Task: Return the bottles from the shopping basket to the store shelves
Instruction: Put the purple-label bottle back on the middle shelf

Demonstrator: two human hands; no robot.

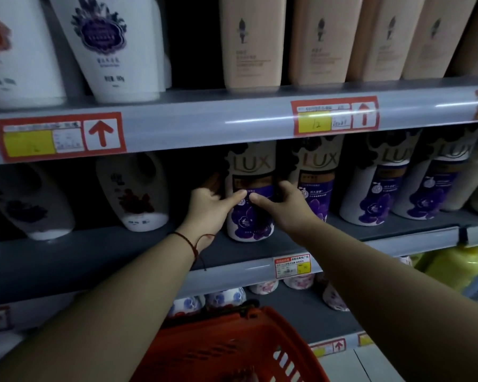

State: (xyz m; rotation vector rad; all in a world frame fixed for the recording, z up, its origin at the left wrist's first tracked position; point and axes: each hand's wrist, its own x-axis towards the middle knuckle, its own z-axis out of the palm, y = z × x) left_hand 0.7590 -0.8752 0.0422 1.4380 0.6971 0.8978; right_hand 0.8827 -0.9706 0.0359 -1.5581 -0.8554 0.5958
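A white and purple LUX bottle stands upright on the middle shelf, leftmost in a row of like bottles. My left hand wraps its left side and my right hand wraps its right side, thumbs meeting across the label. The bottle's base rests on the shelf board. The red shopping basket hangs below my arms at the bottom of the view; what it holds is hidden.
White bottles stand to the left on the same shelf, with a dark gap between them and the LUX bottle. Beige bottles fill the upper shelf. Small floral bottles and a yellow bottle sit lower down.
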